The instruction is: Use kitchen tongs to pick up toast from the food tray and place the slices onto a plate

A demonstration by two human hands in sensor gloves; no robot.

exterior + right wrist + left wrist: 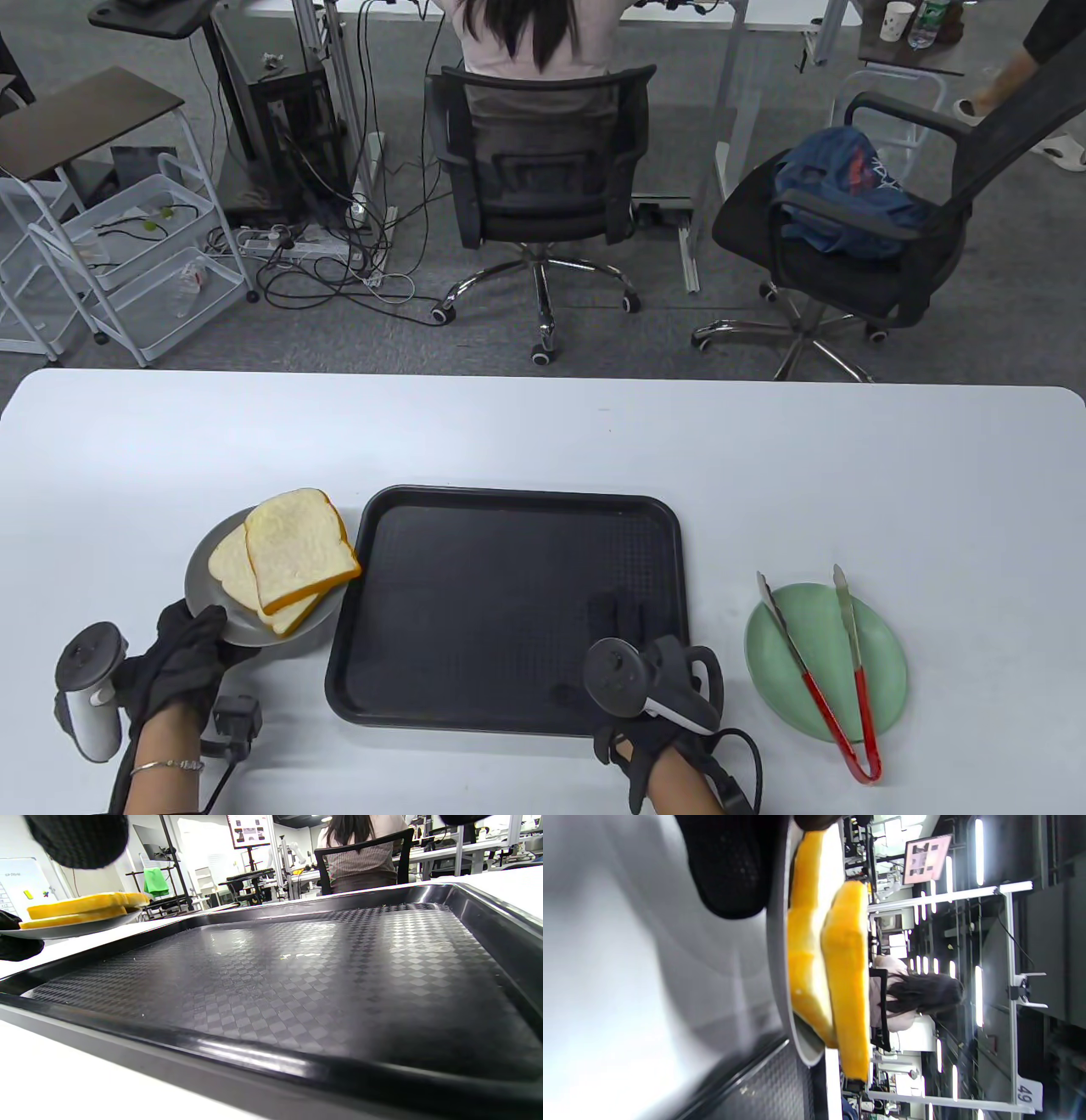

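- Your left hand (182, 654) grips the grey plate (204, 586), both toast slices (297, 548) stacked on it, at nine o'clock of the empty tray (509, 611).
- Your right hand (649, 671) rests flat, fingers straight, on the tray.
- Tongs (819, 671) lie at three o'clock; keep the plate level while setting it down.

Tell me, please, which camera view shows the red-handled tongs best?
The table view. There the tongs lie whole across the green plate, right of the black tray, arms spread, red handles toward the person, no hand touching them. The left and right wrist views do not show them at all.
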